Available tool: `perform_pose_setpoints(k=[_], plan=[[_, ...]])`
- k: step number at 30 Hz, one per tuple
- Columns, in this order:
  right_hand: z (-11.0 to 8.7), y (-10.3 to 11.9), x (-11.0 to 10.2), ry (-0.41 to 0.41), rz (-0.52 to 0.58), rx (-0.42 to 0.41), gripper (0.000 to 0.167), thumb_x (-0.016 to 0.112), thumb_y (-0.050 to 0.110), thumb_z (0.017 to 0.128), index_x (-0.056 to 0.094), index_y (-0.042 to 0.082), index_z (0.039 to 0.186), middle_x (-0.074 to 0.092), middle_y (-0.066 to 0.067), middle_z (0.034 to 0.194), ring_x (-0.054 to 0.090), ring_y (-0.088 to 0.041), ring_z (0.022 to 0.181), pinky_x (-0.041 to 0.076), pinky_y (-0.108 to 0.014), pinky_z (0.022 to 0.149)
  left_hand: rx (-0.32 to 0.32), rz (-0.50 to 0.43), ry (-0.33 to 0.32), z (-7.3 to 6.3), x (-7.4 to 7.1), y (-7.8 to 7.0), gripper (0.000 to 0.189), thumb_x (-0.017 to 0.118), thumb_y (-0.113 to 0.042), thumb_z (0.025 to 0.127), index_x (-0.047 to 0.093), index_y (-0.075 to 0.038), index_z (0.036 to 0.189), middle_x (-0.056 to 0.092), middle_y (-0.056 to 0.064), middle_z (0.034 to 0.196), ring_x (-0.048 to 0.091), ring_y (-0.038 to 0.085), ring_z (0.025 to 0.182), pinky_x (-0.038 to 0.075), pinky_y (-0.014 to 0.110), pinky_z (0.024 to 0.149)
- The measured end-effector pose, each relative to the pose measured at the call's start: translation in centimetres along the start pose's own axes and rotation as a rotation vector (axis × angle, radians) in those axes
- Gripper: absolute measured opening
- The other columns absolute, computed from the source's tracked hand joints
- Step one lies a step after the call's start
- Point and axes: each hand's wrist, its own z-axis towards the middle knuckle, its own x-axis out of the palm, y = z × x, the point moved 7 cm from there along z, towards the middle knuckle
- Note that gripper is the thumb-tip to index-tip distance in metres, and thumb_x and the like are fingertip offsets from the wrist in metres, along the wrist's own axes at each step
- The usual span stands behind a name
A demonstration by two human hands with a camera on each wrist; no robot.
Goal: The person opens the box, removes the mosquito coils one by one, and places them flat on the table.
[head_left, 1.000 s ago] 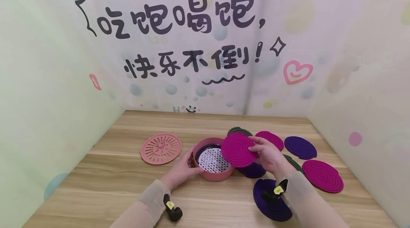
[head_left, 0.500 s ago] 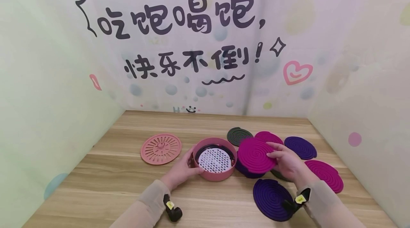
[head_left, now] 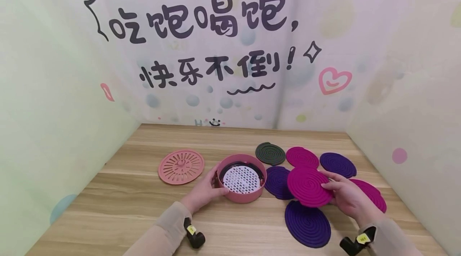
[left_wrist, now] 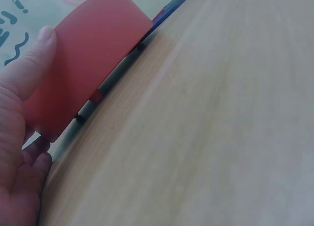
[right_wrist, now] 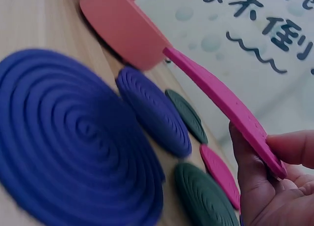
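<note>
My left hand [head_left: 203, 193] grips the left side of a round pink mosquito coil holder [head_left: 243, 198]. In the left wrist view its thumb lies along the holder's outer wall [left_wrist: 93, 54]. Inside the holder is a white perforated plate [head_left: 241, 180] with a dark ring around it. My right hand [head_left: 349, 198] pinches a magenta mosquito coil [head_left: 310, 187] by its right edge, between thumb and fingers. This coil is raised and tilted above other coils; in the right wrist view it shows edge-on [right_wrist: 225, 108]. It hides a green coil [right_wrist: 206, 194] in the head view.
A slotted pink lid [head_left: 181, 167] lies on the wooden table [head_left: 119, 208], left of the holder. Blue coils [head_left: 307, 224], a green coil [head_left: 270, 153] and magenta coils [head_left: 302, 157] lie spread at the right. A printed cloth wall [head_left: 216, 100] stands behind.
My right hand has carried the magenta coil from over the holder's right edge toward the right and slightly nearer. My left hand and the holder have stayed in place.
</note>
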Motion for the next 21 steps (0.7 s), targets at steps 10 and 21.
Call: perform_pose_setpoints(k=[10, 21], plan=[[-2.7, -1.0, -3.5, 0.139, 0.013, 0.006, 0.048, 0.038, -0.001, 0.1, 0.068, 0.034, 0.112, 0.066, 0.01, 0.109, 0.064, -0.008, 0.092, 0.054, -0.027, 0.078, -0.01, 0.007, -0.002, 0.1, -0.1, 0.1, 0.102, 0.082, -0.034, 0.076, 0.02, -0.016, 0.154, 0.029, 0.014, 0.154, 0.028, 0.031, 0.141, 0.025, 0.045, 0.113], [-5.3, -2.3, -7.4, 0.171, -0.037, 0.068, 0.054, 0.036, -0.001, 0.099, 0.068, 0.039, 0.112, 0.067, 0.009, 0.108, 0.065, -0.008, 0.089, 0.055, -0.027, 0.077, -0.011, -0.001, -0.001, -0.1, -0.1, 0.0, 0.099, 0.081, -0.031, 0.077, 0.021, -0.016, 0.154, 0.029, 0.014, 0.154, 0.028, 0.031, 0.141, 0.025, 0.046, 0.113]])
